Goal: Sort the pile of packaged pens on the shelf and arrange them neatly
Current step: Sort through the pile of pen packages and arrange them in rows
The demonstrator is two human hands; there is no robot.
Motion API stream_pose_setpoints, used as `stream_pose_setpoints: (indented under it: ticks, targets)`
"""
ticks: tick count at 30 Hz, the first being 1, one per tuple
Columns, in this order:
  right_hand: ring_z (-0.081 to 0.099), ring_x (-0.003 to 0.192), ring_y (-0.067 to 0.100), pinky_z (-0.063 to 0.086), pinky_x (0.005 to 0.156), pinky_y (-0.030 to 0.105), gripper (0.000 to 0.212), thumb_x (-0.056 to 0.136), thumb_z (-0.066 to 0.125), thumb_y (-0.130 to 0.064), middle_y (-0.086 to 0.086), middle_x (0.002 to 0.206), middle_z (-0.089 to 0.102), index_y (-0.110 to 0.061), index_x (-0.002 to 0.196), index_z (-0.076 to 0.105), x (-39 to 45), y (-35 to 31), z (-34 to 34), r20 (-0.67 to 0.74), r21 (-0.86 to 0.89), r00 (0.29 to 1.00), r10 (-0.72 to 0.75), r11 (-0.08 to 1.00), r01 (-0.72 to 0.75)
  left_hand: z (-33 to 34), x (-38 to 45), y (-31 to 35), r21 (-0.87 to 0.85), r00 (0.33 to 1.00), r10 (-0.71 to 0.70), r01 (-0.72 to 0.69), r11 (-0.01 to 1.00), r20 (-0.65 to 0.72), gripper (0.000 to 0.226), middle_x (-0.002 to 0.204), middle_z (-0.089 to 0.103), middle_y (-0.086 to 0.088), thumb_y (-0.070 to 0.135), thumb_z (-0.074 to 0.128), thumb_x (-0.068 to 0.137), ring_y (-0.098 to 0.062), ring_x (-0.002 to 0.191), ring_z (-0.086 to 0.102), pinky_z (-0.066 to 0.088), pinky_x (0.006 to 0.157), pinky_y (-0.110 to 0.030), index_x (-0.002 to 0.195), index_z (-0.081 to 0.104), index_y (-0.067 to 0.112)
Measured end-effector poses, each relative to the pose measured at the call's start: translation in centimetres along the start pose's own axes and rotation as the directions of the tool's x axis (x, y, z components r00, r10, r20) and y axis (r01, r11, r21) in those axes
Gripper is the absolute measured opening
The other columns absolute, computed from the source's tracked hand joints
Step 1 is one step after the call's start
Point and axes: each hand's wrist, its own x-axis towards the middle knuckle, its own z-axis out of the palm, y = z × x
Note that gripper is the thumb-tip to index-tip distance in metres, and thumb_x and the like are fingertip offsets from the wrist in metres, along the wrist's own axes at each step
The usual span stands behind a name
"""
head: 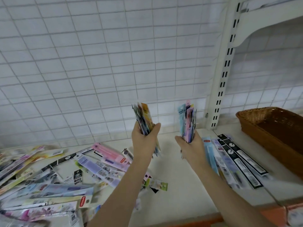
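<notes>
My left hand (144, 141) grips an upright bundle of packaged pens (143, 117) with yellow and blue cards, held above the white shelf (177, 177). My right hand (191, 149) grips a second upright bundle of pen packs (188, 119) in pink and light blue. A loose, jumbled pile of packaged pens (57, 177) covers the shelf's left side. To the right of my right hand lies a row of pen packs (236, 159), black, blue and purple, side by side.
A brown wicker basket (277, 128) stands at the shelf's right, next to the laid-out row. A white wire grid panel (106, 63) forms the back wall, with a slotted white upright (224, 74) at its right. The shelf's front edge is orange.
</notes>
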Motion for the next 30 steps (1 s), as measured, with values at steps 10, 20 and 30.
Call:
stream_pose_setpoints:
  ticks: [10,20,30]
  targets:
    - [0.050,0.055,0.025,0.041,0.040,0.019,0.018,0.082,0.064,-0.010,0.006,0.066,0.051,-0.010,0.086,0.046,0.7,-0.9,-0.9,-0.104,-0.118,0.994,-0.031,0.993,0.019,1.2,1.4,-3.1,0.339,0.971,-0.234,0.235,0.911,-0.044,0.032,0.089,0.058,-0.006,0.016,0.066,0.081,-0.027,0.082,0.061,0.044,0.059,-0.027,0.101,0.041,0.011]
    - [0.061,0.079,0.026,0.051,0.070,0.036,0.052,0.070,0.072,-0.033,0.008,0.092,0.060,-0.011,0.112,0.049,1.9,-3.6,-8.8,-0.031,-0.660,0.973,0.230,0.726,-0.193,5.4,-3.4,-2.5,0.479,0.834,-0.486,0.325,0.815,0.261,0.052,0.109,0.054,-0.013,0.021,0.069,0.080,-0.027,0.098,0.059,0.050,0.079,-0.034,0.116,0.036,0.003]
    - [0.061,0.105,0.027,0.050,0.084,0.034,0.084,0.074,0.061,-0.064,0.010,0.118,0.064,-0.011,0.136,0.043,0.3,-1.0,-10.9,0.001,-0.707,0.960,0.278,0.679,-0.196,7.8,-5.0,-1.6,0.426,0.781,-0.544,0.398,0.812,0.307,0.060,0.109,0.065,-0.017,0.034,0.064,0.072,-0.022,0.083,0.061,0.044,0.059,-0.023,0.119,0.051,0.000]
